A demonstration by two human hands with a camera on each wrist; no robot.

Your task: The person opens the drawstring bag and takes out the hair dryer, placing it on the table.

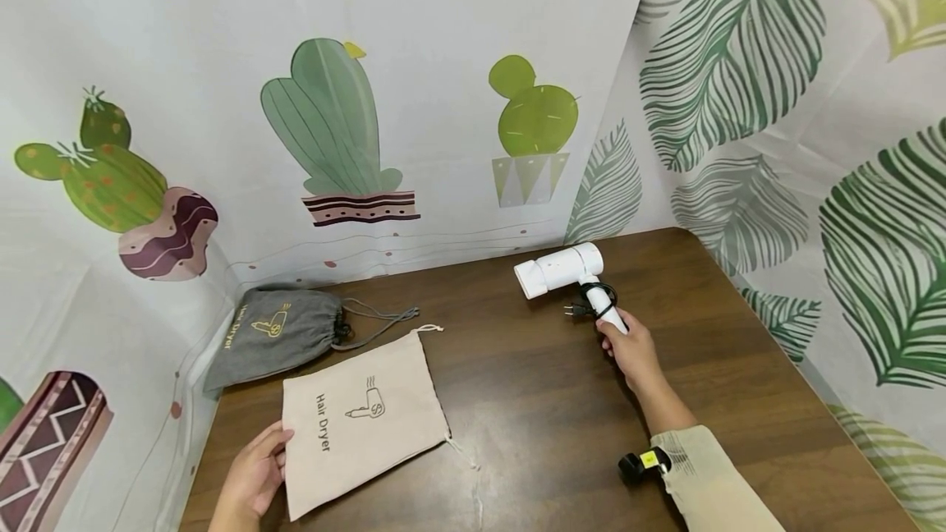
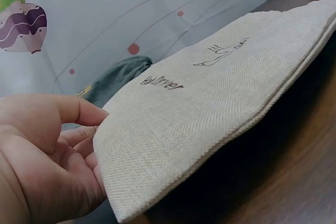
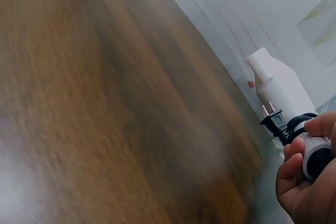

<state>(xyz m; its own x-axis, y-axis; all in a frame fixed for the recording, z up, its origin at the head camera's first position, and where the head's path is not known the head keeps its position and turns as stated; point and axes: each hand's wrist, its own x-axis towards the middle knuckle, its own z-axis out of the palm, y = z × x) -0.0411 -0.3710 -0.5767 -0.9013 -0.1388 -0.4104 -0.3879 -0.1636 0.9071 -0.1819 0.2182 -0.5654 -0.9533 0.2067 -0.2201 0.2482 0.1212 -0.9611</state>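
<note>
A white hair dryer point(image 1: 565, 268) with a black cord point(image 1: 599, 295) wound about its handle is at the table's back right. My right hand point(image 1: 631, 347) grips the handle's lower end; in the right wrist view the plug point(image 3: 274, 121) sticks out beside the fingers. At the left, my left hand point(image 1: 254, 466) pinches the edge of a beige drawstring bag point(image 1: 399, 425) printed "Hair Dryer". The left wrist view shows the thumb on top of the cloth point(image 2: 173, 129), its near edge raised off the table.
Behind the beige bag lies a grey drawstring bag point(image 1: 288, 335) with yellow print, against the wall cloth. The brown wooden table point(image 1: 532, 417) meets patterned cloth point(image 1: 443, 105) at the back and right. A black wrist camera point(image 1: 634, 468) sits on the right sleeve.
</note>
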